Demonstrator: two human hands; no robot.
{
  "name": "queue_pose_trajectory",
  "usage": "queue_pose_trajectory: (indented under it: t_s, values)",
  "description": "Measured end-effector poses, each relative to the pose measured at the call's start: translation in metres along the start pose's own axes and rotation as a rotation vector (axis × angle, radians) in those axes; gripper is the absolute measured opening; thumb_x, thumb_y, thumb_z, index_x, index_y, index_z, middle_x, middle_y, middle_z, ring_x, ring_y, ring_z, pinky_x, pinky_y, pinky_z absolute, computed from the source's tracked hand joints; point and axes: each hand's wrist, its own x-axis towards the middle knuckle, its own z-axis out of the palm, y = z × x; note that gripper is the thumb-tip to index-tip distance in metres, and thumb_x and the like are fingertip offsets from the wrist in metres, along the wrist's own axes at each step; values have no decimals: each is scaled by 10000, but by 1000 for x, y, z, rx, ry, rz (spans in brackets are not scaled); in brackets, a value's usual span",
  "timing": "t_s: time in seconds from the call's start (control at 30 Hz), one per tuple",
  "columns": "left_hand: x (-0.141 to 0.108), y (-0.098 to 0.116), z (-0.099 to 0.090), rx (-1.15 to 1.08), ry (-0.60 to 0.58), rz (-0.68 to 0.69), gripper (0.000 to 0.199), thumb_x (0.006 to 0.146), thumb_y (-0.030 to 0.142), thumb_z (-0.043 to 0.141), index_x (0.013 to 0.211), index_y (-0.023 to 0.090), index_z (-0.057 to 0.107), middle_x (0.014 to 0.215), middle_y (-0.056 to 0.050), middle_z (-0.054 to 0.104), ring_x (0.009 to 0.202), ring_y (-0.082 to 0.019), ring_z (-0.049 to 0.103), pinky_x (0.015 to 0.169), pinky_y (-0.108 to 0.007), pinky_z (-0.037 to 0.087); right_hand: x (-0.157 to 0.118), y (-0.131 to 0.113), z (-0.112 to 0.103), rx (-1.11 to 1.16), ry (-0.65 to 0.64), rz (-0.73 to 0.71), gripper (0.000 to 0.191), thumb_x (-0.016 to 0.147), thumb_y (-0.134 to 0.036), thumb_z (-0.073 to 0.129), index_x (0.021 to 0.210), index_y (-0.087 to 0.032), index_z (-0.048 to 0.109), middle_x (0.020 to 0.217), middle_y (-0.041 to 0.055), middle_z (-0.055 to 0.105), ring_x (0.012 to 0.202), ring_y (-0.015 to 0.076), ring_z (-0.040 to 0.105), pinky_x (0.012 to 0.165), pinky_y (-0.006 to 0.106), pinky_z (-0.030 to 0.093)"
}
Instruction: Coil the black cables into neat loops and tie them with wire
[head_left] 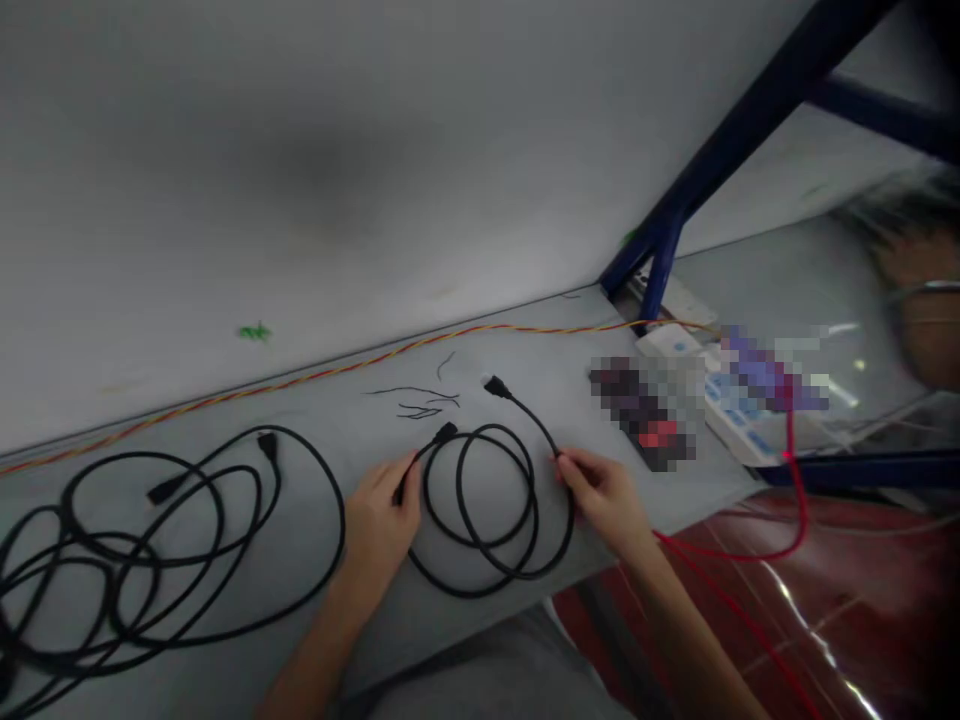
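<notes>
A black cable with a plug at each end lies in loose loops on the grey tabletop. My left hand grips it just behind one plug, with the fingers closed around the cord. On the other side, my right hand pinches the cord a little below the second plug, which points up and left. Several thin black strands lie on the table beyond the loops. To the left of my left hand, more black cable is spread in wide, overlapping loops with its own plugs.
A twisted red-yellow wire runs along the wall's foot. White power strips, a blurred dark object and a red cord are at right. A blue metal frame rises there. Another person's hand shows at far right.
</notes>
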Motion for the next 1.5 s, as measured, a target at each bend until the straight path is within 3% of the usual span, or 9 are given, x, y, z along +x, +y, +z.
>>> queue_pose_trajectory:
  t_s: [0.27,0.53,0.77,0.93,1.03,1.17,1.3,1.37,1.5]
  values:
    - [4,-9,-12,378,-62,209,257,1045,280,556,1201,197,742,937,-79,700,870,-232,648,746,-345,528,0,6,16,-181,36,-210,388,952,-518,620,1013,-187,812,1002,125,818,875,286,769,825,422,622]
    - [-4,-2,-24,197,-139,168,448,981,474,651,1341,207,639,1161,-111,712,1060,-303,645,942,-473,538,-5,-17,30,-283,-97,-328,334,1026,-436,558,1083,-212,798,977,99,794,867,262,744,776,389,594]
    - [-22,-29,-33,113,-187,250,406,1000,429,659,1359,244,615,1214,-75,739,1115,-272,678,987,-450,542,0,-32,44,-380,-230,-439,324,1058,-388,519,1124,-240,799,979,97,741,843,237,709,763,377,582]
    - [-21,-46,-44,250,-68,311,601,931,503,740,1443,225,591,1386,-156,658,1283,-348,623,1086,-513,518,15,-43,52,-556,-377,-586,310,1070,-345,511,1193,-268,785,1023,85,734,807,213,698,745,352,572]
    - [-13,-52,-47,221,-209,380,729,966,483,698,1588,203,441,1537,-175,565,1430,-355,528,1166,-540,482,23,-54,55,-626,-469,-674,288,1068,-348,534,1173,-263,789,1029,85,741,885,231,709,795,355,570]
    - [-3,-55,-50,62,-376,399,651,1026,384,626,1619,243,400,1573,-120,553,1470,-278,514,1216,-498,474,35,-72,59,-672,-544,-693,319,1074,-407,543,992,-248,807,902,64,731,826,220,703,775,344,558]
    - [3,-51,-52,-41,-452,455,570,1051,275,576,1601,269,430,1571,-90,562,1492,-239,496,1245,-477,451,47,-83,74,-567,-579,-786,303,1064,-361,576,1314,-267,718,1214,87,730,1091,243,703,944,376,569]
    - [4,-48,-52,-61,-449,475,542,1050,259,575,1580,255,462,1546,-96,586,1470,-235,521,1236,-467,462,51,-82,85,-533,-671,-865,336,1061,-309,577,1378,-288,686,1297,84,703,1161,242,681,994,394,565]
    - [-3,-47,-52,-35,-380,423,521,1021,345,641,1521,241,539,1418,-116,674,1336,-252,632,1168,-462,530,52,-72,91,-495,-701,-834,278,1066,-289,555,1247,-285,767,1092,69,732,985,217,695,886,372,590]
